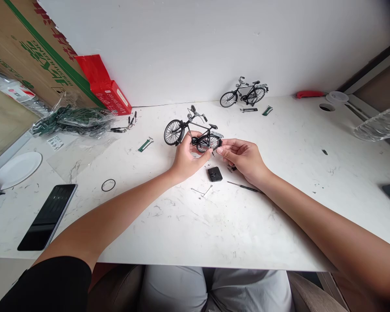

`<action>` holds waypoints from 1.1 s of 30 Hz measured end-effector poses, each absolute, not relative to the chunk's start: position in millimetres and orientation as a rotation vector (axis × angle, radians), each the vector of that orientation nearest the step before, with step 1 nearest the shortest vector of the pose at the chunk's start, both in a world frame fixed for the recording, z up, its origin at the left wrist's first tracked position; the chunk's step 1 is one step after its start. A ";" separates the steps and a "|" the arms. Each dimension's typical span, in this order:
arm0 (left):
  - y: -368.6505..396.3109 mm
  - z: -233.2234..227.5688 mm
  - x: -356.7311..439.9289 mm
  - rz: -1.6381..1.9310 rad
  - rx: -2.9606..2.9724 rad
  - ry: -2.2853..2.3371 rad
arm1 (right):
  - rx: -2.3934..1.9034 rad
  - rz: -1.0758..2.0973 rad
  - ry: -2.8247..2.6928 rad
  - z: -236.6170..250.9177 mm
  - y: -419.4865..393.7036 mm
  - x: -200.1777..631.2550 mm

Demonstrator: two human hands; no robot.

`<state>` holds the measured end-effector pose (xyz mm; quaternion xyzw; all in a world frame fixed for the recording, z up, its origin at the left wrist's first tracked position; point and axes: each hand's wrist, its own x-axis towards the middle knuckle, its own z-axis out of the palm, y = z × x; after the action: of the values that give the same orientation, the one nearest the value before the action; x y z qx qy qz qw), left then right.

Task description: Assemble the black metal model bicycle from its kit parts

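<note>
White tabletop (169,234), one black model bicycle (208,136) in hand

From the head view, the surface is pale, grey-streaked and scuffed, pushed up to a plain white wall (195,56). A tall cardboard box (35,56) and a red box (110,93) stand at the back left, with clear plastic bags (74,121) bunched before them.

The front edge runs just above the seated person's lap. A phone (47,217) lies near it on the left; to the right, the pale surface spreads beyond the forearm, specked with dark scraps.

I count two whole bicycles. One stands at the wall, the second bicycle (245,93); the other is raised mid-table, the left hand's (190,156) grip closed around its rear half. The right hand (243,158) has thumb and fingers bent at the rear wheel; I can't tell what they pinch.

Also: two green pieces (145,144), one thin black ring (108,191), one black block (215,174), one slim tool (243,186), one white plate (17,170).
</note>
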<state>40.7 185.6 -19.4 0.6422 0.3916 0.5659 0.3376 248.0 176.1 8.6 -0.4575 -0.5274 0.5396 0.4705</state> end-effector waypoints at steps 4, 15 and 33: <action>185.8 -21.4 40.2 1.473 1.690 1.020 | -1.123 1.346 -1.272 8.9 176.4 248.7; 184.6 -20.4 39.8 1.477 1.731 1.022 | -1.129 1.325 -1.263 10.0 176.4 249.4; 184.8 -20.3 40.3 1.479 1.720 0.999 | -1.098 1.319 -1.279 8.6 178.4 251.6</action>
<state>40.3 184.8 -20.3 0.6560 0.3811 0.5642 0.3256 251.6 178.4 8.6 -0.4500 -0.5241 0.5408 0.4800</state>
